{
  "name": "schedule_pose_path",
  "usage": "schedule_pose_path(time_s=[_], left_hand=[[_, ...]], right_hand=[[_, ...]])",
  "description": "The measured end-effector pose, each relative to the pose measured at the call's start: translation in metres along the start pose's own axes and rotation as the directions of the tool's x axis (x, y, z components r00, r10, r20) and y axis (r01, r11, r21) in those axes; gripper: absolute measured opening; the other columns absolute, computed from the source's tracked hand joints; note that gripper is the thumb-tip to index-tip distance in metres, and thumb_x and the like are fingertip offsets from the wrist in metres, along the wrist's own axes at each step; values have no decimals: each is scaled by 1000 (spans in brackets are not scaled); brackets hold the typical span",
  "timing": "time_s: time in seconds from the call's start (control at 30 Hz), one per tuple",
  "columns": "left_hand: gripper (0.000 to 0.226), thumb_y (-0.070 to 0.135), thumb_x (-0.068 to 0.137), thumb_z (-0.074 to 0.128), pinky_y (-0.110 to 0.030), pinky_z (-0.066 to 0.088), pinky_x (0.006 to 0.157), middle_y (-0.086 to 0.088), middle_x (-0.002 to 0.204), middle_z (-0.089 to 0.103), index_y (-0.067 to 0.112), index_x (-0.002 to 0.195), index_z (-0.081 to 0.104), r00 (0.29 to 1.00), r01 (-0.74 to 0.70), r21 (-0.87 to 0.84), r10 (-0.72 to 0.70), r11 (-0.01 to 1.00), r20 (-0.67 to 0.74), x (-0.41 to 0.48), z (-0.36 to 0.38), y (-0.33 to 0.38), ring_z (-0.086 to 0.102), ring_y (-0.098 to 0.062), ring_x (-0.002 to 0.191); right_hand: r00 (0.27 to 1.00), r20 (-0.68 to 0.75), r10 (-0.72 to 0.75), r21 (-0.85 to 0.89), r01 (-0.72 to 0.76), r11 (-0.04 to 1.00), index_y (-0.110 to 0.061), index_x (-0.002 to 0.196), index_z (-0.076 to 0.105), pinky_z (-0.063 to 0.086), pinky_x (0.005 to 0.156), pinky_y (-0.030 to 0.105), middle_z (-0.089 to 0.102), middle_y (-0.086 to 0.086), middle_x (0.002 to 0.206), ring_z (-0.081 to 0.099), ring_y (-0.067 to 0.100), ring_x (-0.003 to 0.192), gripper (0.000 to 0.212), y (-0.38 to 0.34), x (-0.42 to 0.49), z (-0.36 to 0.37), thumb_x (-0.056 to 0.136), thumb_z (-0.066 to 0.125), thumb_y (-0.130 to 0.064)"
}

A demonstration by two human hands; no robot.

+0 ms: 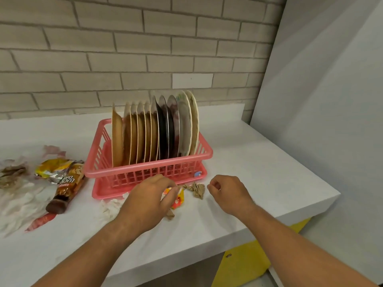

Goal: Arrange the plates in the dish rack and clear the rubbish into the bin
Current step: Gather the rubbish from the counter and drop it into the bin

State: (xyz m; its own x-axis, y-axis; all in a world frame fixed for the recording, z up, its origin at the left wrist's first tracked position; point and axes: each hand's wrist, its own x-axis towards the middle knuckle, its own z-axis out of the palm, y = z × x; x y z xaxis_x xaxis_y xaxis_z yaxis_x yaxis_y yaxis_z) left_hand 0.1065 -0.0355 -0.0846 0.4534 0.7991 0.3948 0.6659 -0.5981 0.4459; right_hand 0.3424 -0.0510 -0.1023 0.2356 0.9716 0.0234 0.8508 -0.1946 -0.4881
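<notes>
A pink dish rack (145,170) stands on the white counter (259,162), filled with several upright plates (153,131), brown at the left, dark in the middle, pale at the right. In front of it my left hand (149,199) is closed on an orange and yellow wrapper (178,198). A crumpled brown paper (196,189) lies just right of it. My right hand (228,191) hovers beside that paper, fingers curled, holding nothing. A small brown scrap (170,214) sits under my left hand.
More rubbish lies at the left: a gold foil packet (53,168), a brown snack wrapper (66,187), white crumpled tissues (20,204) and a red wrapper (41,221). White tissue (109,206) lies by the rack's front. A yellow cabinet front (244,264) shows below the counter edge.
</notes>
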Motion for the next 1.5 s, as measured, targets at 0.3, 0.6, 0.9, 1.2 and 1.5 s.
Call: schedule_pose_path(time_s=[0.3,0.6,0.9,1.2,1.5], left_hand=[[22,47,92,46,-19,40,79,21,94,57,34,96,63,996,92,40,-92,995,2,11,28,-8,48,0,91],[13,37,92,53,-22,38,79,18,91,59,30,92,64,990,135,123,-131,983,-44,26,54,3,46,-4,88],[17,37,92,51,-25,41,81,15,96,61,28,96,65,995,98,163,-93,982,-38,41,64,18,47,-5,89],[16,31,93,53,-24,37,79,9,98,63,23,99,66,990,129,188,-117,974,-73,32,48,17,50,-11,90],[22,35,96,46,-22,38,80,12,97,61,24,100,65,985,160,172,-145,972,-95,13,31,9,48,-7,91]], right_hand=[[998,31,-57,46,55,997,-22,105,63,53,74,34,66,-2,91,62,19,82,26,8,65,23,90,52,-40],[978,88,-187,147,173,974,-33,78,58,49,69,29,65,-7,85,60,14,76,18,16,95,34,93,49,-28],[965,53,-258,293,232,928,-19,67,45,45,54,31,57,-8,64,48,7,52,25,46,72,7,88,57,-16],[947,62,-314,150,302,941,-11,80,54,47,69,35,58,3,82,54,21,77,23,30,61,23,92,35,-10],[942,136,-308,-98,322,942,-22,78,46,37,66,31,58,1,83,51,22,73,39,19,61,36,101,24,-45]])
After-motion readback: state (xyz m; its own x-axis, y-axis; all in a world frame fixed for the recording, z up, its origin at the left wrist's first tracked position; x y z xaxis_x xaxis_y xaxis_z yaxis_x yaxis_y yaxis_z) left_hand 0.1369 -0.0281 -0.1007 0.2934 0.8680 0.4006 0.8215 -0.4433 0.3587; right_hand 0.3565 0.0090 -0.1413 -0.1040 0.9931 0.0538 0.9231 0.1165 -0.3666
